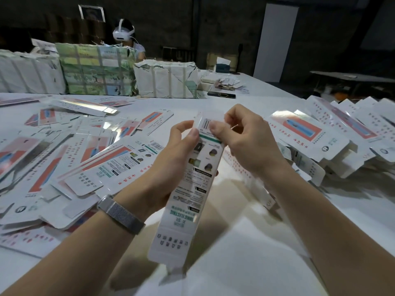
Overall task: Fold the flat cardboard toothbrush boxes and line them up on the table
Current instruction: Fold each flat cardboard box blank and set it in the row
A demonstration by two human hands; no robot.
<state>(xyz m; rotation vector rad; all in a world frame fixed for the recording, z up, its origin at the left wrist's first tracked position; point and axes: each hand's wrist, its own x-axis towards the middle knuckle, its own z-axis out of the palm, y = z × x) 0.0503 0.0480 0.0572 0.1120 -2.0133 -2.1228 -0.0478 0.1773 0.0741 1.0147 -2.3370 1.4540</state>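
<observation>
A long white toothbrush box with green and black print is held lengthwise above the white table, its far end raised. My left hand wraps its middle from the left, thumb near the barcode. My right hand pinches the flap at the far end with thumb and fingers. To the left, many flat unfolded boxes lie scattered in a loose heap. At the right, folded boxes lean against each other in a row.
Large paper-wrapped bundles and a green-printed one stand at the back of the table. Behind them sits another person wearing a white headset. A dark phone-like slab and paper scraps lie back right.
</observation>
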